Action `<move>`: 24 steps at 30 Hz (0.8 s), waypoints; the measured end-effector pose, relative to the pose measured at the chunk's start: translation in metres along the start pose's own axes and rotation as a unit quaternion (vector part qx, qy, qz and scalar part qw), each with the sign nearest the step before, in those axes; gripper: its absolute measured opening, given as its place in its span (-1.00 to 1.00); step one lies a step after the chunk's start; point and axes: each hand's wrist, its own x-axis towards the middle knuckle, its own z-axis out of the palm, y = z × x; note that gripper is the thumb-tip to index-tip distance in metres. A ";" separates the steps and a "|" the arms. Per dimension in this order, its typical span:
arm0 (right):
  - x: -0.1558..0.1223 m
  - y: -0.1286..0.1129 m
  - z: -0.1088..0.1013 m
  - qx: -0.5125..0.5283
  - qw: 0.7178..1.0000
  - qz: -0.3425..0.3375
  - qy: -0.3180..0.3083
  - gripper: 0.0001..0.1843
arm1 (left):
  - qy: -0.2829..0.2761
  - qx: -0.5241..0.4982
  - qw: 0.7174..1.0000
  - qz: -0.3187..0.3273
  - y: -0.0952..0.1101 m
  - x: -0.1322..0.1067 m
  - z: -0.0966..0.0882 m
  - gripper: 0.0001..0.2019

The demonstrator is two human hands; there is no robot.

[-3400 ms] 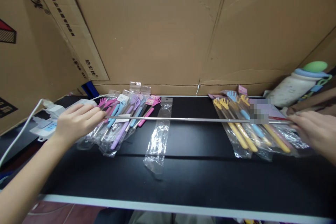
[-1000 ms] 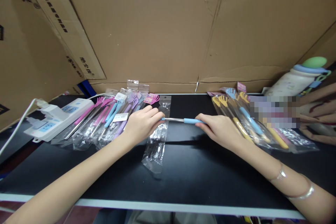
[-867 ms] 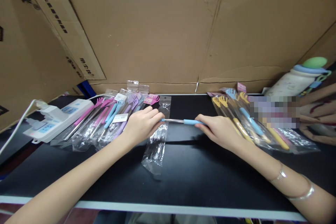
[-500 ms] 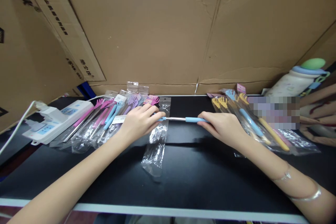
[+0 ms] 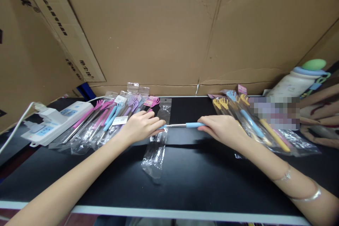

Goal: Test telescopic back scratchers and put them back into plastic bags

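Between my two hands a blue back scratcher [image 5: 192, 125] with a short metal shaft is held level above the black table [image 5: 185, 176]. My left hand [image 5: 143, 126] is closed round its blue head end, so the claw is hidden. My right hand [image 5: 220, 129] grips the far end of the blue handle. A clear plastic bag [image 5: 156, 152] lies flat below and beside my left hand. Bagged back scratchers in pink, blue and purple [image 5: 111, 114] lie left of my left hand. Past my right hand lie bagged yellow and blue back scratchers [image 5: 251, 123].
A white power strip [image 5: 59, 122] with plugs and a cable stands at the left. Cardboard [image 5: 150, 35] walls off the back and left side. A white bottle [image 5: 295, 83] with a green-topped lid leans at the right, near a blurred patch.
Both hands and the back scratcher have come down slightly toward me. The grip at each end stays closed, and the bags lie as before.
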 end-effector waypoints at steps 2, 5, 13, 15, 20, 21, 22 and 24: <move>0.000 0.000 0.001 0.002 1.000 0.003 0.005 -0.59 | -0.002 -0.001 1.000 0.000 -0.001 -0.001 0.001 -0.77; -0.001 0.000 0.003 0.014 1.000 0.012 0.004 -0.64 | -0.004 -0.004 1.000 -0.008 -0.001 -0.001 0.002 -0.78; -0.003 -0.001 0.006 0.025 1.000 0.014 0.004 -0.71 | -0.006 -0.011 1.000 -0.027 0.001 0.001 -0.001 -0.79; -0.003 -0.001 0.005 0.015 1.000 0.011 0.009 -0.71 | -0.009 -0.031 0.999 -0.026 0.001 0.001 -0.003 -0.78; -0.003 0.000 0.004 -0.005 0.999 0.016 0.030 -0.73 | -0.013 -0.042 0.998 -0.053 -0.002 0.003 -0.008 -0.75; -0.003 0.000 0.004 -0.011 0.999 0.018 0.037 -0.73 | -0.014 -0.040 0.997 -0.065 -0.003 0.003 -0.008 -0.74; -0.003 0.001 0.004 -0.018 0.999 0.020 0.043 -0.73 | -0.013 -0.038 0.996 -0.080 -0.004 0.004 -0.009 -0.71; -0.002 0.001 0.002 -0.031 0.998 0.024 0.054 -0.74 | -0.009 -0.035 0.993 -0.112 -0.005 0.004 -0.010 -0.68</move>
